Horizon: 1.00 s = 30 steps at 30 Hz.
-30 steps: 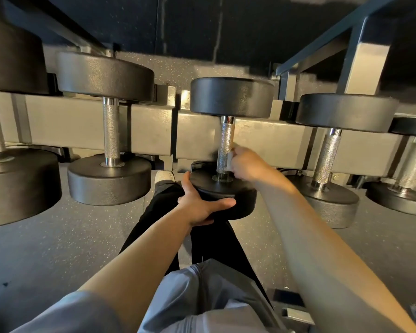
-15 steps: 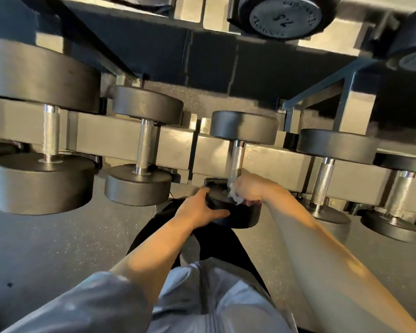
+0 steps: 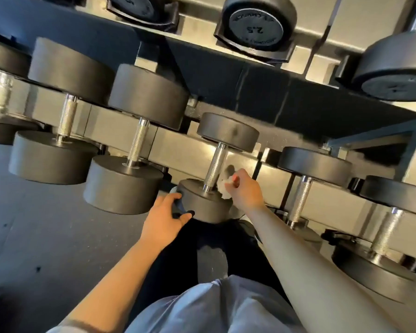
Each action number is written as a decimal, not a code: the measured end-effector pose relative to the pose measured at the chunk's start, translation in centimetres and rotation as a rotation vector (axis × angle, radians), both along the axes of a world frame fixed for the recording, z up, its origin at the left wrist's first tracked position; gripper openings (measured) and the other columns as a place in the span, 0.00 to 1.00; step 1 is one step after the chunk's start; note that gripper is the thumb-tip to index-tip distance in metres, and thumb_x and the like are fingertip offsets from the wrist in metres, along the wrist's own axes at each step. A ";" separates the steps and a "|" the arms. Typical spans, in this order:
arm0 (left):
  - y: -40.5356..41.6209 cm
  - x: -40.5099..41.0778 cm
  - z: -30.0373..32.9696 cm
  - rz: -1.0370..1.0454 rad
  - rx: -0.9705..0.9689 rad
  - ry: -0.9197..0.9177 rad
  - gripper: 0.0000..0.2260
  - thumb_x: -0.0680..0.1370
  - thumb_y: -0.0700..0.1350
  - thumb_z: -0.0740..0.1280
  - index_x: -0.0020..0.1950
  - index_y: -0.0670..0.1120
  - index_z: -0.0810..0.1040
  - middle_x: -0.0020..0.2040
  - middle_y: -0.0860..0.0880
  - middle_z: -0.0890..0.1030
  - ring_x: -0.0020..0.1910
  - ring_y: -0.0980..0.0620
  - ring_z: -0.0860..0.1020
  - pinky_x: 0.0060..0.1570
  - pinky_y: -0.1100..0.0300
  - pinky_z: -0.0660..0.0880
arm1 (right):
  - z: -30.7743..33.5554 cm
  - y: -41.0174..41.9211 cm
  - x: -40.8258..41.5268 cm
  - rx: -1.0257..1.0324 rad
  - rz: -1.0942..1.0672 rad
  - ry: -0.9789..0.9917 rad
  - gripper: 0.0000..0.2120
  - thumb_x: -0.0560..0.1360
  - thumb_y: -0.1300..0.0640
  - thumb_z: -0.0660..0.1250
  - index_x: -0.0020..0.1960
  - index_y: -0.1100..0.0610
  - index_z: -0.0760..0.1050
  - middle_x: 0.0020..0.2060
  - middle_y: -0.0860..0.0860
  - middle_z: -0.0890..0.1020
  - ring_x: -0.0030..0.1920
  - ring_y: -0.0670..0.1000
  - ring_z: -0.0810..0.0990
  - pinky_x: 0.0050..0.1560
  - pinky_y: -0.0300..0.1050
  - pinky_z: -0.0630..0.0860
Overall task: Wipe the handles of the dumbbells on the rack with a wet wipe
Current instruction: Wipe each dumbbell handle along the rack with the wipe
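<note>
Head view: right hand (image 3: pixel 246 191) pinches wipe (image 3: pixel 225 187) just beside handle (image 3: pixel 215 168); left hand (image 3: pixel 165 216), fingers spread, cups near weight's edge

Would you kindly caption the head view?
Right hand holds a wet wipe beside a dumbbell handle; left hand steadies its near head.

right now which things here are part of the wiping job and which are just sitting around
In the job:
- wipe, held in the right hand
- middle dumbbell's handle
- left hand, steadying its near end
- neighbouring handles

Just there:
- upper shelf dumbbell marked 2.5
- floor
</note>
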State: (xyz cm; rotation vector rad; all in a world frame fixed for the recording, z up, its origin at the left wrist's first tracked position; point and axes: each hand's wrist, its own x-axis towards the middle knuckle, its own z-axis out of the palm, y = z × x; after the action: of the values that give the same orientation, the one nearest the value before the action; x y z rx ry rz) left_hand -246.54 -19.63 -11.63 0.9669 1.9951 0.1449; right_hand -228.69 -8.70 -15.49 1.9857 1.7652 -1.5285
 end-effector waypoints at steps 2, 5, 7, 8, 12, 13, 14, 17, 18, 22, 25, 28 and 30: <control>-0.5 -1.6 -0.4 -0.063 -0.006 -0.035 0.29 0.74 0.48 0.73 0.72 0.48 0.66 0.67 0.47 0.68 0.64 0.47 0.72 0.62 0.54 0.70 | -0.8 -0.4 -2.8 -0.013 0.023 -0.072 0.08 0.78 0.51 0.62 0.52 0.55 0.74 0.47 0.51 0.78 0.47 0.53 0.76 0.46 0.45 0.73; -0.8 -3.5 -1.0 -0.204 0.002 -0.110 0.33 0.74 0.47 0.73 0.76 0.48 0.62 0.72 0.47 0.65 0.70 0.47 0.66 0.68 0.54 0.66 | -1.0 -1.0 -5.2 -0.098 0.066 -0.200 0.10 0.79 0.50 0.60 0.50 0.54 0.76 0.47 0.50 0.78 0.45 0.50 0.75 0.44 0.44 0.72; -0.1 -4.6 -1.4 -0.291 -0.057 -0.163 0.36 0.75 0.49 0.72 0.78 0.50 0.57 0.77 0.46 0.59 0.74 0.46 0.62 0.71 0.52 0.63 | -0.7 -0.7 -5.5 -0.138 0.147 -0.236 0.11 0.80 0.49 0.58 0.50 0.53 0.77 0.48 0.51 0.79 0.47 0.51 0.76 0.46 0.44 0.73; 0.5 -5.2 -1.4 -0.345 -0.115 -0.179 0.37 0.76 0.51 0.70 0.79 0.52 0.54 0.79 0.47 0.55 0.75 0.46 0.60 0.72 0.51 0.62 | -0.4 -0.4 -5.6 -0.165 0.205 -0.247 0.13 0.80 0.48 0.58 0.50 0.53 0.78 0.50 0.52 0.79 0.49 0.53 0.77 0.49 0.46 0.74; 3.2 -6.6 -1.5 -0.632 -0.262 -0.247 0.36 0.80 0.51 0.64 0.80 0.50 0.44 0.80 0.47 0.47 0.76 0.45 0.58 0.71 0.56 0.60 | 0.6 0.0 -6.6 -0.204 0.298 -0.238 0.14 0.80 0.51 0.57 0.59 0.51 0.79 0.60 0.53 0.78 0.59 0.55 0.75 0.61 0.47 0.71; 3.5 -6.8 -1.5 -0.656 -0.288 -0.284 0.35 0.81 0.50 0.63 0.80 0.50 0.43 0.80 0.47 0.47 0.76 0.45 0.59 0.71 0.57 0.60 | 0.7 0.1 -7.1 -0.198 0.305 -0.236 0.14 0.81 0.54 0.57 0.62 0.52 0.78 0.62 0.53 0.76 0.62 0.55 0.73 0.63 0.47 0.70; 3.7 -6.9 -1.4 -0.662 -0.313 -0.318 0.35 0.81 0.49 0.62 0.80 0.50 0.42 0.80 0.48 0.46 0.75 0.46 0.60 0.70 0.58 0.60 | 0.9 0.1 -7.7 -0.195 0.310 -0.243 0.15 0.81 0.57 0.57 0.64 0.53 0.77 0.64 0.53 0.75 0.63 0.55 0.72 0.64 0.46 0.68; 3.7 -7.5 -1.6 -0.629 -0.336 -0.371 0.33 0.82 0.47 0.61 0.80 0.50 0.43 0.80 0.49 0.47 0.75 0.47 0.61 0.69 0.60 0.61 | 0.7 0.2 -9.1 -0.176 0.344 -0.296 0.17 0.80 0.61 0.58 0.66 0.52 0.74 0.66 0.53 0.73 0.65 0.55 0.71 0.65 0.47 0.69; 3.6 -7.6 -1.6 -0.598 -0.329 -0.381 0.33 0.82 0.47 0.61 0.80 0.50 0.45 0.80 0.49 0.49 0.76 0.48 0.60 0.69 0.61 0.60 | 0.8 0.3 -9.6 -0.186 0.386 -0.332 0.18 0.79 0.62 0.59 0.67 0.51 0.73 0.66 0.53 0.73 0.65 0.55 0.72 0.64 0.47 0.70; 3.5 -7.7 -1.6 -0.450 -0.307 -0.401 0.31 0.81 0.49 0.62 0.80 0.50 0.51 0.79 0.50 0.56 0.75 0.50 0.60 0.69 0.61 0.60 | 0.4 1.3 -11.3 -0.278 0.646 -0.481 0.25 0.78 0.64 0.60 0.72 0.47 0.67 0.67 0.54 0.71 0.64 0.56 0.73 0.62 0.50 0.73; 3.7 -8.5 -1.7 -0.314 -0.284 -0.401 0.28 0.81 0.48 0.63 0.79 0.49 0.56 0.76 0.48 0.64 0.73 0.49 0.65 0.70 0.59 0.63 | -0.7 2.1 -12.4 -0.253 0.687 -0.590 0.18 0.78 0.60 0.62 0.67 0.56 0.72 0.63 0.57 0.75 0.58 0.56 0.76 0.55 0.48 0.74; 3.8 -9.5 -0.9 -0.184 -0.267 -0.369 0.25 0.80 0.47 0.64 0.76 0.48 0.62 0.70 0.47 0.71 0.68 0.50 0.71 0.69 0.56 0.66 | -1.1 2.3 -12.5 -0.231 0.714 -0.623 0.14 0.78 0.57 0.63 0.62 0.60 0.74 0.54 0.57 0.77 0.51 0.55 0.77 0.50 0.46 0.73; 3.7 -9.9 -0.3 -0.103 -0.261 -0.356 0.23 0.80 0.46 0.64 0.74 0.48 0.66 0.67 0.48 0.75 0.65 0.50 0.74 0.67 0.57 0.68 | -1.0 2.4 -11.9 -0.205 0.757 -0.573 0.14 0.78 0.56 0.64 0.61 0.59 0.75 0.51 0.56 0.77 0.47 0.53 0.76 0.46 0.44 0.73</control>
State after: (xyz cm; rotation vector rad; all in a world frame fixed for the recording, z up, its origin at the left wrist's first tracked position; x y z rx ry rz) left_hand -256.41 -15.95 -11.93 0.8100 1.5899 -0.0019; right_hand -240.60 -6.31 -16.53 1.2355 1.7031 -0.7584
